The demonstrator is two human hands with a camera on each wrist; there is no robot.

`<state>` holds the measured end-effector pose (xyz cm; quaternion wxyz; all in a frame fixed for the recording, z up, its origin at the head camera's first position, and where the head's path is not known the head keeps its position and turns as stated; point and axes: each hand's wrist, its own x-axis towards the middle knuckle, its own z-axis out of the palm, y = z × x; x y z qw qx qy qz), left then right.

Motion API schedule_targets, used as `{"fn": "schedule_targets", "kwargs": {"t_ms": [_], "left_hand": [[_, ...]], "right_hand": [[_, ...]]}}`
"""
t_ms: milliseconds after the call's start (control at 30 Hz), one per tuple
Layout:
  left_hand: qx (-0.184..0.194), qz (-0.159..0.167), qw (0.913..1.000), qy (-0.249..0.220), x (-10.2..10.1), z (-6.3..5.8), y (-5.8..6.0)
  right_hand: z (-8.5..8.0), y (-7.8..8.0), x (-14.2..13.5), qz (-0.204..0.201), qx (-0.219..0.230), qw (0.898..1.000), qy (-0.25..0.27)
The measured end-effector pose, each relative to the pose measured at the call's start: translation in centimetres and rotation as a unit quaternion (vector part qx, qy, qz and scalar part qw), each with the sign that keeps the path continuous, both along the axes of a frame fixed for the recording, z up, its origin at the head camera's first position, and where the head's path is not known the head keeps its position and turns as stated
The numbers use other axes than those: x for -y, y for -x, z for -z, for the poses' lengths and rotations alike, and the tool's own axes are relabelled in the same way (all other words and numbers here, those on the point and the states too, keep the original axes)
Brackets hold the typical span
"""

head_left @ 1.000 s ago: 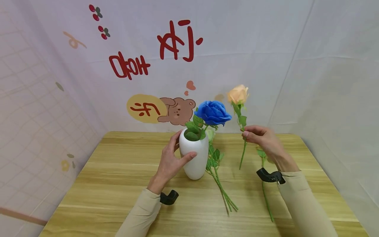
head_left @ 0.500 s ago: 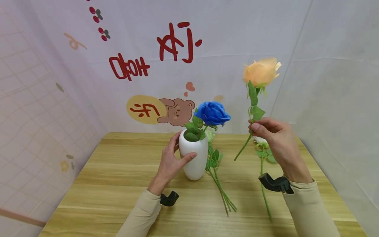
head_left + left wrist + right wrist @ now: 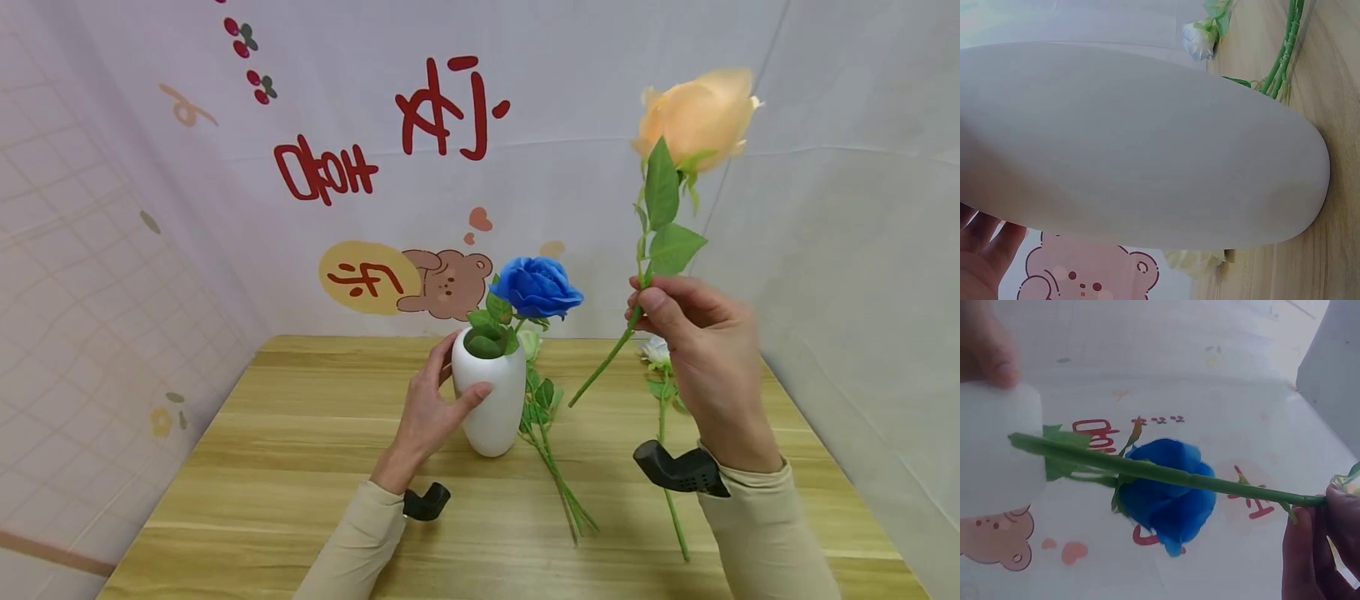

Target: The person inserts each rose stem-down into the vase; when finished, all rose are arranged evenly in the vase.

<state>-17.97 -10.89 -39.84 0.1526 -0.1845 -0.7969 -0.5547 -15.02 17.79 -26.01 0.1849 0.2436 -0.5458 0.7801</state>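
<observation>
My left hand [image 3: 438, 404] grips the side of a white vase [image 3: 491, 408] that stands upright on the table. A blue rose [image 3: 536, 287] with green leaves leans out of the vase's mouth to the right. In my right hand [image 3: 708, 358], a peach rose [image 3: 697, 121] is pinched by its stem between thumb and fingers. It is raised in the air, bloom up, with its stem end pointing down and left toward the vase. From the right wrist, the green stem [image 3: 1166, 475] crosses in front of the blue bloom [image 3: 1169, 494]. The vase body [image 3: 1147, 144] fills most of the left wrist view.
Several green-stemmed flowers [image 3: 551, 458] lie on the wooden table [image 3: 300, 467] just right of the vase, their blooms partly behind it. A white rose [image 3: 657, 352] lies farther right, beneath my right arm. A white printed backdrop [image 3: 600, 192] rises behind the table's far edge.
My right hand has lifted the peach rose up and closer, and its stem end has swung left. The white rose beneath has come into view. My left hand and the vase have stayed in place.
</observation>
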Motion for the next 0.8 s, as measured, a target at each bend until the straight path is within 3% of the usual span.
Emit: {"fn": "schedule_targets", "kwargs": {"t_ms": [167, 333, 600, 800], "left_hand": [[-0.001, 0.000, 1.0000, -0.005, 0.2, -0.3, 0.1], [0.005, 0.000, 1.0000, -0.004, 0.0, -0.7, 0.1], [0.020, 0.002, 0.9997, -0.010, -0.5, -3.3, -1.7], [0.017, 0.006, 0.9997, -0.014, -0.5, -3.6, -2.0]], "right_hand": [[-1.1, -0.3, 1.6, 0.030, -0.018, 0.999, 0.009], [-2.0, -0.2, 3.2, 0.068, -0.037, 0.997, -0.020], [-2.8, 0.5, 5.7, 0.096, -0.080, 0.991, -0.053], [-3.1, 1.0, 7.4, 0.136, -0.115, 0.979, -0.103]]}}
